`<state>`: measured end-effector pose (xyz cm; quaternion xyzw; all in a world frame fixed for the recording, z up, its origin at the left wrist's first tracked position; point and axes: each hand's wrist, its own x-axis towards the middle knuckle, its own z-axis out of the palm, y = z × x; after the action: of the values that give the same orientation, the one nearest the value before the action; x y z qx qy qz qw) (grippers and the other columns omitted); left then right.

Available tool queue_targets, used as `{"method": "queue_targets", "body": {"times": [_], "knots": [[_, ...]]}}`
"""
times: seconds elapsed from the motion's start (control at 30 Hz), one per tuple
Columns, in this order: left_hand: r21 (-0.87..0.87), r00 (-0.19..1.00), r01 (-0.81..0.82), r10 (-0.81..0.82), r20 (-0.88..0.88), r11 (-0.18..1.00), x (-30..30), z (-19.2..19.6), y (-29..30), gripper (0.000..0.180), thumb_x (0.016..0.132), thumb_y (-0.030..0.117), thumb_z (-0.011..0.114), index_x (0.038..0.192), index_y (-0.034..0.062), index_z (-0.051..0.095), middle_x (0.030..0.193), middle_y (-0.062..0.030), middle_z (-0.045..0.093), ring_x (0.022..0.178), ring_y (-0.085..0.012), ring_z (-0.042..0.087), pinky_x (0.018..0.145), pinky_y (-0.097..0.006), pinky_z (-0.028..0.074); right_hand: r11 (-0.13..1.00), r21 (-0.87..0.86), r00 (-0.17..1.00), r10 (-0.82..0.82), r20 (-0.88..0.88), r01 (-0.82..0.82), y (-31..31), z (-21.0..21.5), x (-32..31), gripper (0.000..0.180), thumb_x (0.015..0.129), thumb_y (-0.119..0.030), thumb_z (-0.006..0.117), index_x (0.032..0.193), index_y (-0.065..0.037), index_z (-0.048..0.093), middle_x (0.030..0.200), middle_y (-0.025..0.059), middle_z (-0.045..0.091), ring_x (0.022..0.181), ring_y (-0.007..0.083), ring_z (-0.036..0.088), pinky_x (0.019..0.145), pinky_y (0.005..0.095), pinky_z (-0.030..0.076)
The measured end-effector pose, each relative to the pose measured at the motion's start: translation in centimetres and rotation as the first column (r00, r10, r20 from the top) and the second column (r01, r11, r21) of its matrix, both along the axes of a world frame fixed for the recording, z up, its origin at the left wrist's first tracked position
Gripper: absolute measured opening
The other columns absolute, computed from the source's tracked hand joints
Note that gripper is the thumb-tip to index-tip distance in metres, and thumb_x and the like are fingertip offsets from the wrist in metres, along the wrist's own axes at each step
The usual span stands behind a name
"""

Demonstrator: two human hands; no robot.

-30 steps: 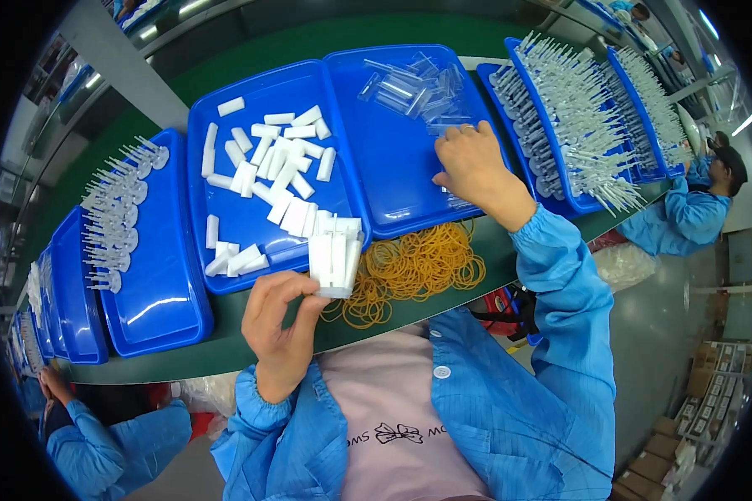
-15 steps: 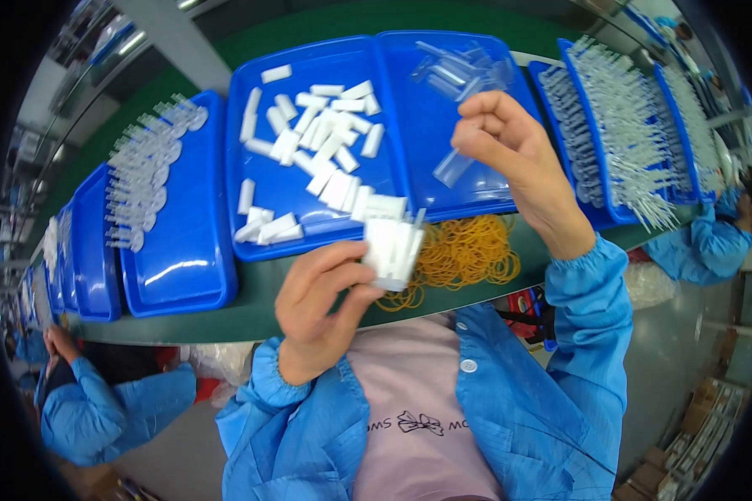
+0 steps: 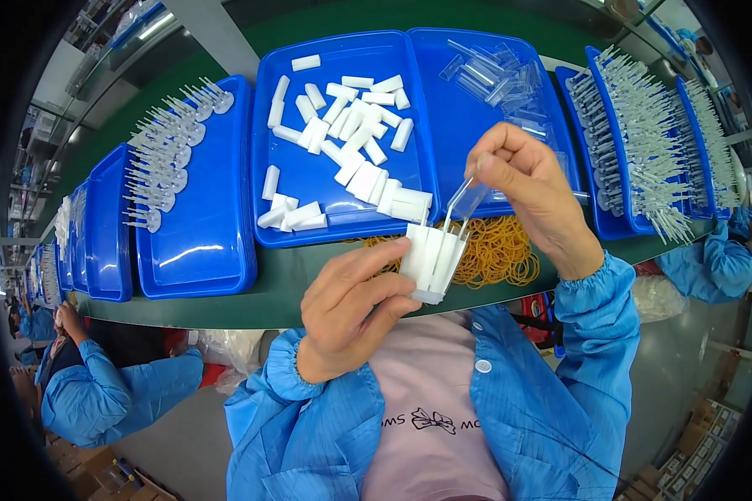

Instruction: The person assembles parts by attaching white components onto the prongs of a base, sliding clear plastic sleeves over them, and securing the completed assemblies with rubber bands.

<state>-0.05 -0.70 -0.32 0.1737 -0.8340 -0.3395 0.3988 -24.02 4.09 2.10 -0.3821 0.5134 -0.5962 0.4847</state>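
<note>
My left hand grips an assembly of white blocks from its left side, with thin stems and a clear round base. My right hand pinches a clear plastic sheet just above the assembly's right side. Whether the sheet touches the blocks I cannot tell. Many loose white blocks lie in a blue tray beyond my left hand. Past my right hand, a second blue tray holds more clear plastic pieces. Yellow rubber bands are heaped on the table behind the assembly.
At the left, a blue tray bears rows of clear discs with upright stems. Trays dense with stemmed pieces stand at the right. The green table edge runs before me. A person in blue sits at the left.
My right hand has come back from the clear pieces toward the assembly, bringing a clear plastic sheet. My left hand still holds the assembly, now less blurred. The view has shifted slightly.
</note>
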Motion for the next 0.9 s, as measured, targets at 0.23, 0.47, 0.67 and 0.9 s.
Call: {"method": "queue_targets", "body": {"times": [0.23, 0.47, 0.67, 0.9], "knots": [[0.015, 1.0, 0.022, -0.022, -0.01, 1.0, -0.1, 0.1, -0.2, 0.025, 0.063, 0.005, 0.079, 0.085, 0.0012, 0.067, 0.11, -0.0158, 0.067, 0.094, -0.0294, 0.065, 0.079, -0.035, 0.052, 0.994, 0.05, 0.994, 0.093, 0.058, -0.096, 0.6, 0.4, 0.7, 0.021, 0.086, -0.022, 0.071, 0.091, -0.005, 0.058, 0.085, 0.0029, 0.06, 0.08, 0.008, 0.056, 0.075, 0.0233, 0.045], [0.002, 1.0, -0.015, 0.015, 0.007, 1.0, 0.1, -0.1, 0.2, 0.026, 0.063, 0.005, 0.079, 0.085, 0.0008, 0.067, 0.109, -0.0162, 0.067, 0.094, -0.0298, 0.065, 0.079, -0.035, 0.052, 0.996, 0.049, 0.996, 0.077, 0.034, -0.078, 1.2, 0.3, 0.9, 0.02, 0.086, -0.019, 0.071, 0.091, -0.005, 0.057, 0.083, 0.0008, 0.058, 0.075, 0.0058, 0.055, 0.07, 0.0218, 0.046], [-0.121, 0.995, 0.1, -0.102, -0.013, 0.988, 0.0, 0.8, 0.5, 0.026, 0.065, 0.012, 0.08, 0.085, 0.0026, 0.066, 0.109, -0.0165, 0.067, 0.095, -0.0303, 0.064, 0.078, -0.035, 0.053, 0.997, 0.039, 0.986, 0.066, 0.155, -0.073, 1.5, 0.4, 1.7, 0.023, 0.086, -0.021, 0.071, 0.091, -0.004, 0.057, 0.082, 0.0009, 0.058, 0.074, 0.0051, 0.055, 0.069, 0.0209, 0.045], [-0.115, 0.977, 0.211, -0.212, 0.002, 0.971, 0.1, 0.5, 0.6, 0.027, 0.066, 0.014, 0.079, 0.086, 0.0024, 0.065, 0.109, -0.0175, 0.067, 0.095, -0.0303, 0.065, 0.077, -0.035, 0.053, 0.977, 0.094, 0.963, 0.17, 0.21, -0.192, 1.9, 1.7, 1.8, 0.023, 0.084, -0.019, 0.073, 0.092, -0.004, 0.058, 0.084, 0.0013, 0.059, 0.073, 0.0061, 0.056, 0.069, 0.021, 0.046]]}}
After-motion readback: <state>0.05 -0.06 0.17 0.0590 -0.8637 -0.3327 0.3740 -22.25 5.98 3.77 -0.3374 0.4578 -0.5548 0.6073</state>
